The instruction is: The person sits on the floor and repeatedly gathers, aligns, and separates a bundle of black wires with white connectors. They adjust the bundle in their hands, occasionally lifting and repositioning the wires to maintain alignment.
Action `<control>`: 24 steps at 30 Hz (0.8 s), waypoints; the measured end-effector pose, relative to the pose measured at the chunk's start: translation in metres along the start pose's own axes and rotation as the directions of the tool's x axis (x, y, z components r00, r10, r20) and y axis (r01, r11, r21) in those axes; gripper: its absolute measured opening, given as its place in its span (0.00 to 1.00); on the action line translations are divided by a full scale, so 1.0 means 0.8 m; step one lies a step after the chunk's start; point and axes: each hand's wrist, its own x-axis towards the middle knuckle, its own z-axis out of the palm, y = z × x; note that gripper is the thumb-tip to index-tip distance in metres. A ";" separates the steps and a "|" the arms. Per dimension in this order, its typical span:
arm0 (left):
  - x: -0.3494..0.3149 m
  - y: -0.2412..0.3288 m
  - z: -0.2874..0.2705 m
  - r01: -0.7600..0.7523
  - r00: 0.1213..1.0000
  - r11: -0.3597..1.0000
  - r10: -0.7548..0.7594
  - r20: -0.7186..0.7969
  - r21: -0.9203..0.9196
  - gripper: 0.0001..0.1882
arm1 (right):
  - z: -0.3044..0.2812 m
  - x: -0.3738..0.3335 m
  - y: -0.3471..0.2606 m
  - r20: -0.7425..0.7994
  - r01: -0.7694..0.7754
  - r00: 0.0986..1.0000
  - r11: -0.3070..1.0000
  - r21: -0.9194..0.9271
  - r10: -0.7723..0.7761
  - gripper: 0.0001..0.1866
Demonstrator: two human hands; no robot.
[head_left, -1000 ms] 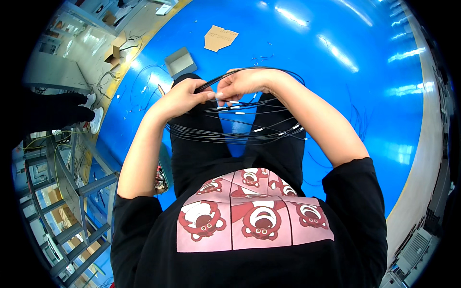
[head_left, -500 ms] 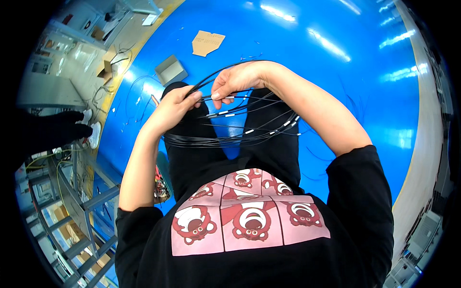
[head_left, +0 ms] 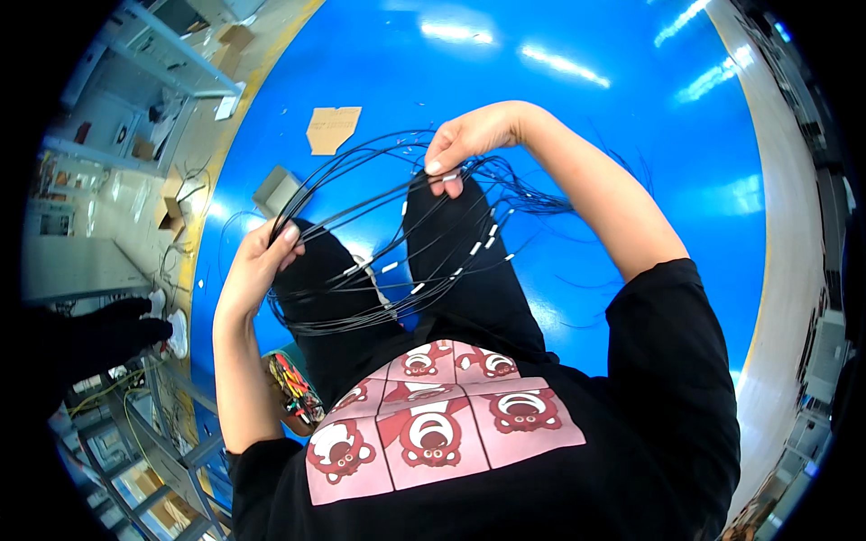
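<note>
A loose loop of thin black cables [head_left: 361, 323] with small white sleeve labels hangs between my hands, over my lap. My left hand [head_left: 255, 263] is closed round the bundle at its left side, thumb on top. At the upper right, my right hand [head_left: 458, 151] pinches several strands near a white label [head_left: 449, 177]. Beyond that pinch, loose cable ends [head_left: 532, 200] fan out to the right, partly behind my right forearm. More white labels [head_left: 474, 248] are scattered along the lower right strands.
On the blue floor [head_left: 577, 117] lie a cardboard piece [head_left: 332, 131] and an open grey box [head_left: 277, 192]. A container of colourful tools [head_left: 293, 388] stands beside my left leg. Another person's legs [head_left: 113, 329] and a metal frame [head_left: 176, 433] are at the left.
My hands have moved apart, the left one down and leftward, the right one slightly right. The cables between them have spread into a wider loop. The whole view has shifted.
</note>
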 end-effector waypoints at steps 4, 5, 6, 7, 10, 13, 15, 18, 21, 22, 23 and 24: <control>-0.002 0.008 0.006 0.014 0.999 1.000 -0.014 0.049 0.005 0.15 | 0.026 -0.027 -0.012 -0.099 -0.058 0.993 0.997 0.047 0.062 0.34; -0.001 0.010 0.005 0.016 0.997 1.000 -0.017 0.070 0.020 0.15 | 0.029 -0.033 -0.015 -0.140 -0.092 0.985 0.993 0.069 0.101 0.35; 0.000 0.008 0.008 0.006 0.998 1.000 -0.006 0.070 0.012 0.16 | 0.032 -0.037 -0.016 -0.162 -0.106 0.980 0.991 0.077 0.117 0.37; 0.001 0.007 0.010 0.006 0.998 1.000 -0.007 0.066 0.017 0.16 | 0.033 -0.038 -0.015 -0.178 -0.092 0.978 0.992 0.083 0.105 0.37; 0.000 0.005 0.006 0.003 0.999 1.000 -0.005 0.052 0.027 0.16 | 0.035 -0.036 -0.015 -0.191 -0.058 0.979 0.995 0.079 0.072 0.38; -0.003 0.005 0.001 0.025 1.000 1.000 -0.025 0.018 0.007 0.16 | 0.033 -0.022 -0.001 -0.218 0.024 0.976 0.994 0.110 0.000 0.39; -0.005 0.001 -0.003 0.008 1.000 1.000 -0.008 0.007 0.020 0.16 | 0.027 -0.014 0.005 -0.267 -0.001 0.964 1.000 0.002 0.002 0.36; -0.007 0.001 -0.003 -0.001 1.000 1.000 0.001 0.009 0.022 0.16 | 0.024 -0.016 0.011 -0.389 -0.033 0.921 0.989 -0.144 -0.026 0.30; -0.002 0.001 -0.001 -0.018 1.000 1.000 0.018 0.012 0.026 0.16 | 0.015 -0.009 0.044 -0.440 -0.018 0.890 0.957 -0.290 -0.116 0.27; -0.002 -0.003 -0.001 -0.019 1.000 0.999 0.019 0.006 0.026 0.17 | 0.021 -0.017 0.036 -0.449 0.000 0.888 0.976 -0.219 -0.101 0.25; -0.003 -0.003 -0.001 -0.017 1.000 0.999 0.017 0.004 0.035 0.16 | 0.022 -0.016 0.042 -0.495 0.006 0.861 0.975 -0.224 -0.118 0.24; -0.003 -0.002 0.000 -0.015 1.000 0.999 0.015 0.004 0.044 0.16 | 0.023 -0.014 0.050 -0.541 0.010 0.830 0.974 -0.228 -0.135 0.23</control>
